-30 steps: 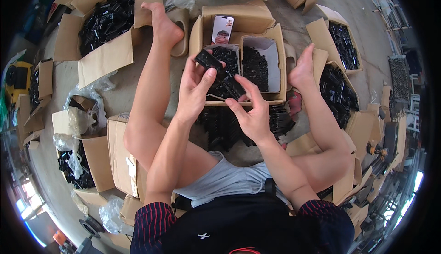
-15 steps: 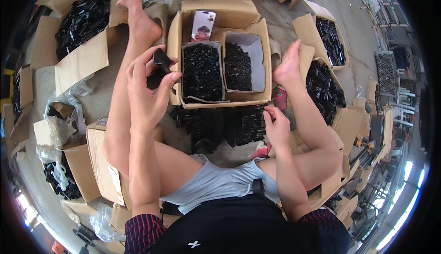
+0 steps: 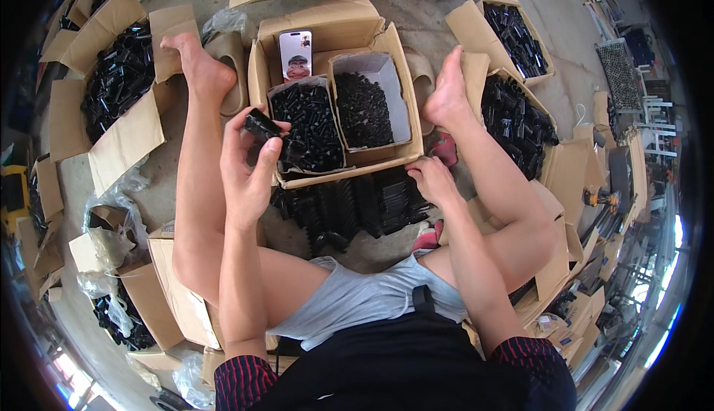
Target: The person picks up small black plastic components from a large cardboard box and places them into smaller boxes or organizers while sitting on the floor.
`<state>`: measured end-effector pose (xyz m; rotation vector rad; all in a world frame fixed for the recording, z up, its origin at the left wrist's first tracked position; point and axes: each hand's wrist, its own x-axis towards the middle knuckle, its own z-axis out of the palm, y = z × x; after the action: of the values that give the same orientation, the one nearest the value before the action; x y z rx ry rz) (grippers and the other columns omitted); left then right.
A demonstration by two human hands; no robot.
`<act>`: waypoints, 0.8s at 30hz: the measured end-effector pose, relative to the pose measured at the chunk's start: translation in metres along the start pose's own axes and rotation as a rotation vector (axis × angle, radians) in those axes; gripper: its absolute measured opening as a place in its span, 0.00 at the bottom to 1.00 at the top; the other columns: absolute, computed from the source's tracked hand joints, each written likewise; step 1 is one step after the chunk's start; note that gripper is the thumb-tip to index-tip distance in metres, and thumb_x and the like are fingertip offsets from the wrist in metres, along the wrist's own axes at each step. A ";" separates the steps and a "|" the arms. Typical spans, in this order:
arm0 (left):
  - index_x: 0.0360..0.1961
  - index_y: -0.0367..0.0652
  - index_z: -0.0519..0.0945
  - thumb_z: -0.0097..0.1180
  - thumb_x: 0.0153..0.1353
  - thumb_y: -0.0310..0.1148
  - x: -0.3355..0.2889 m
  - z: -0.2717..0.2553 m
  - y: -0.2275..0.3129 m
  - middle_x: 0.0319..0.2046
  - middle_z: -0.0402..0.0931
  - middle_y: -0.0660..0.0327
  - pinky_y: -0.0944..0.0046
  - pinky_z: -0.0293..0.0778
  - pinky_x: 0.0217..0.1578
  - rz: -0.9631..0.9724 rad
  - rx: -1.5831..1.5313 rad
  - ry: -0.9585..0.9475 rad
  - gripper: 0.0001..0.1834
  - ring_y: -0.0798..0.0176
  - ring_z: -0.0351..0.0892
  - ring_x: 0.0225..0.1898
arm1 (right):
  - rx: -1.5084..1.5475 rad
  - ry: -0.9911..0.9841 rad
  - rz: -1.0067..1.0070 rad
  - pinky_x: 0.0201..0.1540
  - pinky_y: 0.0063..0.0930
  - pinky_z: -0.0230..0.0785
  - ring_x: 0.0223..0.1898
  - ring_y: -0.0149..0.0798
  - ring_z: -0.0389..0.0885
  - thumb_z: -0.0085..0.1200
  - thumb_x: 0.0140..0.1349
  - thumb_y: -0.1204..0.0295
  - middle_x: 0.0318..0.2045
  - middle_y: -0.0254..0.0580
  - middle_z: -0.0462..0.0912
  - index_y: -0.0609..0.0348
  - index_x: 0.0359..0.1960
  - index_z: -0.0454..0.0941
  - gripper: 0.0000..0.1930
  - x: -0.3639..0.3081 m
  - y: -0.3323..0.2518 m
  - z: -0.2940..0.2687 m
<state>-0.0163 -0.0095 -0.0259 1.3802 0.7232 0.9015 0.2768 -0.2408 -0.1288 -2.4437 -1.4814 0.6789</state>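
Observation:
My left hand (image 3: pixel 248 165) is raised at the left edge of an open carton (image 3: pixel 348 171), its fingers and thumb closed around a short black rectangular part (image 3: pixel 262 124). Beside the carton's near right corner, my right hand (image 3: pixel 436 180) has its fingertips drawn together. Whatever they may hold is hidden or too small to name. Just in front of the carton lie rows of black parts (image 3: pixel 349 210) on the floor. Inside it, small black tubular pieces (image 3: pixel 309 128) fill the left compartment, while finer black pieces (image 3: pixel 362 110) partly cover the bottom of the right one.
A phone (image 3: pixel 296 58) showing a video call leans inside the carton. My bare legs stretch along both sides of it. Open boxes of black parts stand at the left (image 3: pixel 123 76) and right (image 3: pixel 517 124). Plastic bags (image 3: pixel 115 240) lie at the left, and a drill (image 3: pixel 601 198) lies far right.
The whole view has shifted, so the carton appears further left. In my left hand the black part has turned to a different angle. My right hand has moved slightly left along the carton's near edge.

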 end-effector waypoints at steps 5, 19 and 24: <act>0.64 0.34 0.68 0.58 0.69 0.24 -0.003 0.008 -0.005 0.45 0.83 0.54 0.67 0.73 0.55 -0.101 -0.120 -0.062 0.23 0.66 0.80 0.50 | -0.163 -0.118 -0.058 0.48 0.45 0.73 0.43 0.53 0.82 0.60 0.59 0.73 0.38 0.48 0.86 0.56 0.33 0.87 0.05 0.013 -0.008 -0.012; 0.59 0.38 0.72 0.59 0.71 0.29 -0.021 0.029 -0.027 0.53 0.82 0.53 0.64 0.74 0.59 -0.361 -0.512 -0.129 0.19 0.66 0.81 0.53 | 0.569 0.466 -0.063 0.37 0.36 0.76 0.33 0.45 0.86 0.50 0.73 0.75 0.34 0.52 0.85 0.64 0.47 0.73 0.06 -0.020 -0.149 -0.060; 0.57 0.38 0.75 0.60 0.70 0.28 -0.021 0.033 -0.030 0.49 0.84 0.59 0.67 0.74 0.56 -0.412 -0.549 -0.099 0.17 0.70 0.81 0.50 | 1.012 0.186 -0.013 0.39 0.26 0.75 0.36 0.27 0.81 0.54 0.71 0.77 0.37 0.41 0.86 0.66 0.49 0.76 0.08 -0.002 -0.179 -0.055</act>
<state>0.0053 -0.0437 -0.0546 0.7470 0.5949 0.6318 0.1626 -0.1543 -0.0082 -1.6397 -0.7656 0.8785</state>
